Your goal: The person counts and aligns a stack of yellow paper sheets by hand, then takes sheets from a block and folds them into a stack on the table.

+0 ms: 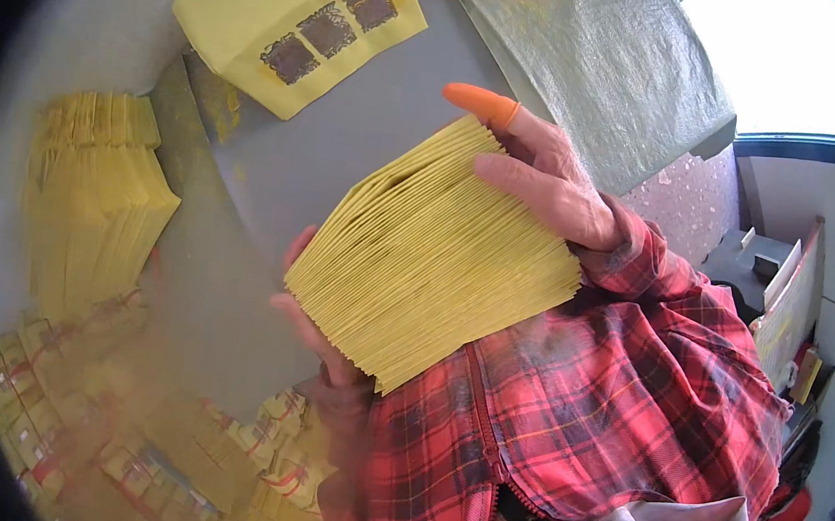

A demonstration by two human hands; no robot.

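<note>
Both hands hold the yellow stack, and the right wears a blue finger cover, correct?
The finger cover is orange, not blue, as the head view shows. The right hand does wear it, and it and the left hand hold the yellow stack.

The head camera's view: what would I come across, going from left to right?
Yellow paper pile, yellow sheet with three dark prints, held yellow stack, grey box-like object.

One head-worn view faces forward and down — close above the yellow sheaf (438, 257).
</note>
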